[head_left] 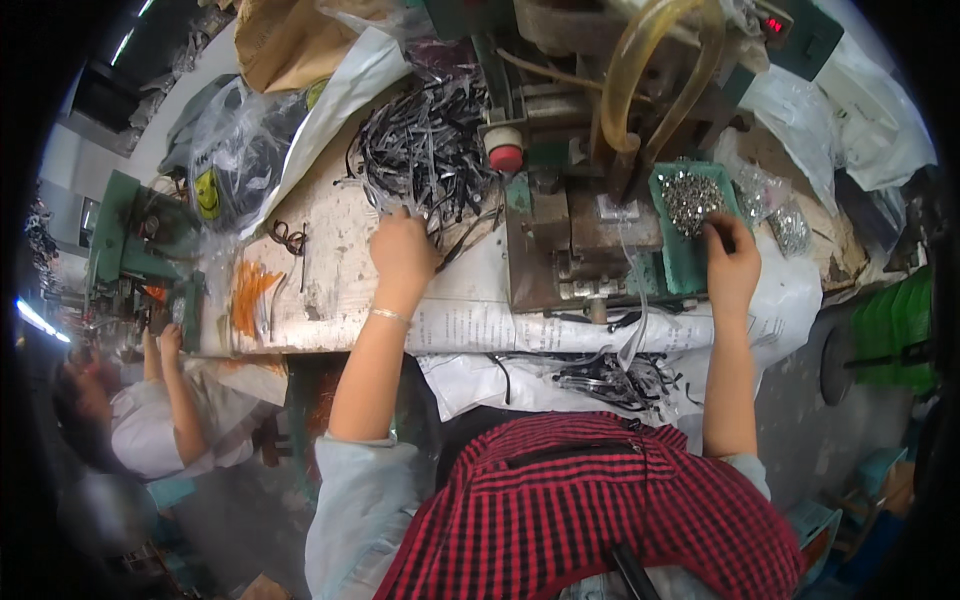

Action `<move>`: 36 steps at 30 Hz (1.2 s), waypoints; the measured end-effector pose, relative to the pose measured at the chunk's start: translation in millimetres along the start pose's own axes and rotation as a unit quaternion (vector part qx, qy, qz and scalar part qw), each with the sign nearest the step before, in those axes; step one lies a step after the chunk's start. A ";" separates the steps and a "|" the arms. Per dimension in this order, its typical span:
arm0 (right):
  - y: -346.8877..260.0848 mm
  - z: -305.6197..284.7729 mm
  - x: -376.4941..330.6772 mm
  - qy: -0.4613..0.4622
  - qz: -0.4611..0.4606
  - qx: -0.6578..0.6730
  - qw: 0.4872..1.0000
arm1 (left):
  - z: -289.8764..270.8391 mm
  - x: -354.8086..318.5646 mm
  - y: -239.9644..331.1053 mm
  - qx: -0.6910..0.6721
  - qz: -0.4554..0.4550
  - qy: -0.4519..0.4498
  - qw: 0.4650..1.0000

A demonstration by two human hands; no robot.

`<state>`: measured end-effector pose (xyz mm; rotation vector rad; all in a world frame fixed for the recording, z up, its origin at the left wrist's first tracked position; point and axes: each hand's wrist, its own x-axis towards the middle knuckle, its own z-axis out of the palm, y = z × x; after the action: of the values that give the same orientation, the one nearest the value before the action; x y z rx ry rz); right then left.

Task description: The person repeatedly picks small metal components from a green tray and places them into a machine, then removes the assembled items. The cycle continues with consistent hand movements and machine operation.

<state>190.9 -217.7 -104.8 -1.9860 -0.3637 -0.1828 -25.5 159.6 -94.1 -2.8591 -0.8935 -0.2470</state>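
At the near edge of a tangled pile of thin black strips with clear ends (425, 150), my left hand (403, 250) has its fingers curled in among the strips. What they grip is hidden. My right hand (733, 262) is at the right side of a green tray (684, 280) that holds many small shiny metal pieces (692, 203). Its thumb and forefinger are drawn together, and anything between them is too small to make out. Between my hands stands a metal bench press (585, 235). A clear strip (640, 280) hangs from the press over the table's front edge.
A red button (505, 157) sits on the press's left, and a yellowish hose (615, 90) loops above. Clear bags of metal pieces (790, 228) lie right of the tray. Orange strips (252, 295) lie at left. More black strips (620, 380) rest before me. Another person (170, 410) works at far left.
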 end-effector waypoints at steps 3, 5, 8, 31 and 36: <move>26.6 -19.6 -15.6 0.063 -0.029 -0.031 0.997 | 14.8 1.3 -19.0 -0.027 -0.028 0.006 0.999; 20.4 -46.1 -32.1 0.074 0.019 0.000 0.997 | 11.7 -10.7 -39.4 -0.045 -0.031 -0.046 0.997; -2.1 -70.5 -44.5 0.067 0.024 0.016 0.997 | -63.6 -22.7 -29.2 -0.369 -0.167 -0.264 0.875; -151.0 45.6 -29.9 -0.099 -0.004 0.387 0.917 | -168.0 -2.6 97.9 -0.686 0.206 0.258 0.649; -169.1 16.3 -37.2 -0.148 -0.001 0.337 0.930 | -154.2 -15.8 103.1 -0.601 0.284 0.289 0.689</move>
<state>98.8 -142.7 22.3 -1.3252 -0.5383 0.2245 3.1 39.5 45.3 -3.3165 0.5916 -2.1508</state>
